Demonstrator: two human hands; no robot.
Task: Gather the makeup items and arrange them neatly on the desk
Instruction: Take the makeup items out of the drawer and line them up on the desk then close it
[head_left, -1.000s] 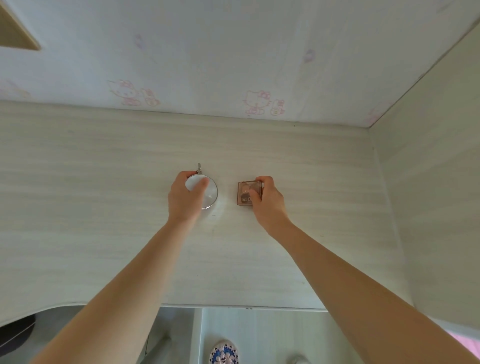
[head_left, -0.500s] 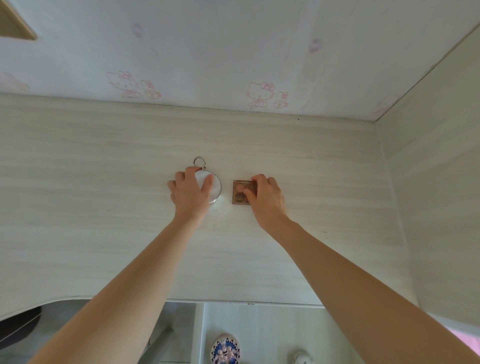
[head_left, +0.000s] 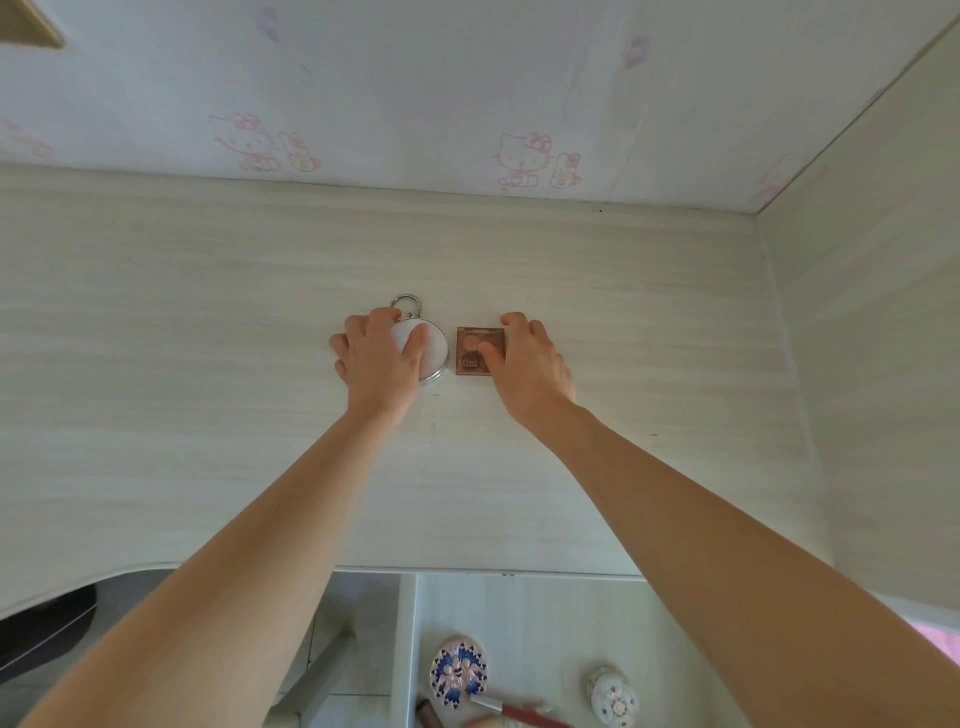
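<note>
On the desk (head_left: 208, 415), the left hand (head_left: 382, 364) curled round the round compact (head_left: 434, 353) and the right hand (head_left: 524, 364) pinched the square brown palette (head_left: 470, 353) just beside it; a quick push might have bumped them together

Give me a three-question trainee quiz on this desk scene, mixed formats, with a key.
1. True or false: the round white silver-rimmed compact lies left of the square brown palette on the pale wood-grain desk.
2. Which hand holds the palette?
3. The compact's metal ring points toward: A the wallpapered wall, B the person, C the palette.
Key: 1 true; 2 right hand; 3 A.
</note>
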